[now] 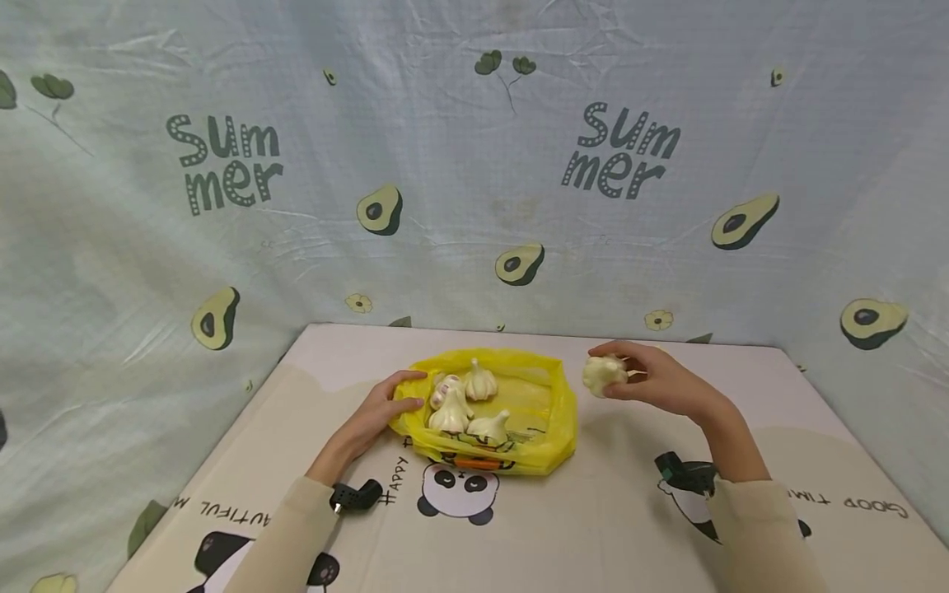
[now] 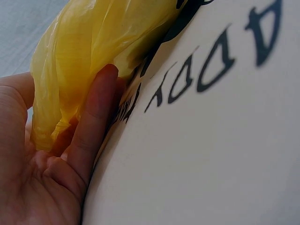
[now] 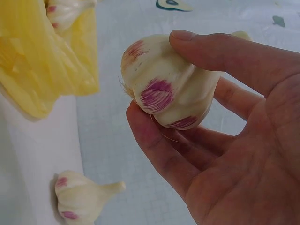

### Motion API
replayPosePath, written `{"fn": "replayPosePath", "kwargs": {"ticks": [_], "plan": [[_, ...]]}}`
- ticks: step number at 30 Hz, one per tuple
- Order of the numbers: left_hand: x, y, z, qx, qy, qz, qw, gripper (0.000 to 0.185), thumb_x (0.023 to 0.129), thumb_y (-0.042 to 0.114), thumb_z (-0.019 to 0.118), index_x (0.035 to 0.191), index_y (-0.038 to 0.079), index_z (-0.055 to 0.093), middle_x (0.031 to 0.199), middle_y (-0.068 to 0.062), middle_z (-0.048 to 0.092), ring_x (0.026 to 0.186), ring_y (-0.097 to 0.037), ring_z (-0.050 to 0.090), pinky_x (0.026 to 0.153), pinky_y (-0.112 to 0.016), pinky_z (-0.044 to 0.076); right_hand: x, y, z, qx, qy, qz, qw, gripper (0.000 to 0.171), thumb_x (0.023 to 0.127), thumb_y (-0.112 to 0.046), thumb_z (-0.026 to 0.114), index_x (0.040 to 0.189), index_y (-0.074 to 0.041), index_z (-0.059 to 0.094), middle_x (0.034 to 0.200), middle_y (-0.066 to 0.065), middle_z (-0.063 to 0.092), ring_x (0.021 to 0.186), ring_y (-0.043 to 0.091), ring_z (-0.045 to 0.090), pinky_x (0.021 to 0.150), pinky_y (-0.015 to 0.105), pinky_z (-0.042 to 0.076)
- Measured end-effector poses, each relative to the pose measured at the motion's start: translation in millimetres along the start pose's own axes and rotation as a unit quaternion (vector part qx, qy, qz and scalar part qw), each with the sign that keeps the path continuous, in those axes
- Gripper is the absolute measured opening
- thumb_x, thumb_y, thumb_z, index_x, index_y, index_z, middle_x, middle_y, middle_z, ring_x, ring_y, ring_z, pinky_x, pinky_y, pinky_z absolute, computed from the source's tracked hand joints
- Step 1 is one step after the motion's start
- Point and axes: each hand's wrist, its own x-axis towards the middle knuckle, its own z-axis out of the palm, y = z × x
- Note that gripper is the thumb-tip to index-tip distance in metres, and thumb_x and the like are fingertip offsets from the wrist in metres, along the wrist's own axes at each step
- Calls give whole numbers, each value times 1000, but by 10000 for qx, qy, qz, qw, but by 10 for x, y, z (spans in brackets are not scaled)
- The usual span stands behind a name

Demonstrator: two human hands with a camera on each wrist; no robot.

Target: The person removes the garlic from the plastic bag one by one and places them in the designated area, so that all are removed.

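Note:
A yellow plastic bag lies on the table with its mouth spread wide and several white garlic bulbs inside, mostly on its left side. My left hand grips the bag's left edge; in the left wrist view the yellow plastic sits between thumb and fingers. To the right of the bag, my right hand holds a garlic bulb with purple streaks above the table, between thumb and fingertips. Another garlic bulb lies on the table in the right wrist view; my right hand hides it in the head view.
A pale cloth with panda prints and lettering covers the table. Behind and at both sides hang light sheets printed with avocados. A small black device is strapped at each wrist.

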Motion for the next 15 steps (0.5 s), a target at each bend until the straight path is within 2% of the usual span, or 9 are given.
{"fn": "replayPosePath", "kwargs": {"ticks": [5,8,15], "plan": [[8,14,4,21,-3,27,10000,55,98,19,66,150,13,50,168,-13,28,137,-31,47,96,-22,50,-41,13,-67,-53,102,63,9999,54,93,-20,76,143,-11,57,145,16,57,116,29,61,100,43,54],[10,19,6,2,-12,33,10000,54,98,18,66,150,13,50,169,-13,28,139,-32,45,97,-23,51,-69,30,-101,-105,159,43,9998,55,94,-21,75,144,-11,56,146,16,56,117,29,61,102,46,53],[-6,20,-1,-26,3,36,10000,54,98,18,66,150,13,50,168,-13,29,139,-32,46,99,-24,51,-105,82,-167,-134,249,134,9995,56,95,-18,74,146,-10,54,142,19,57,119,32,61,86,25,55]]}}
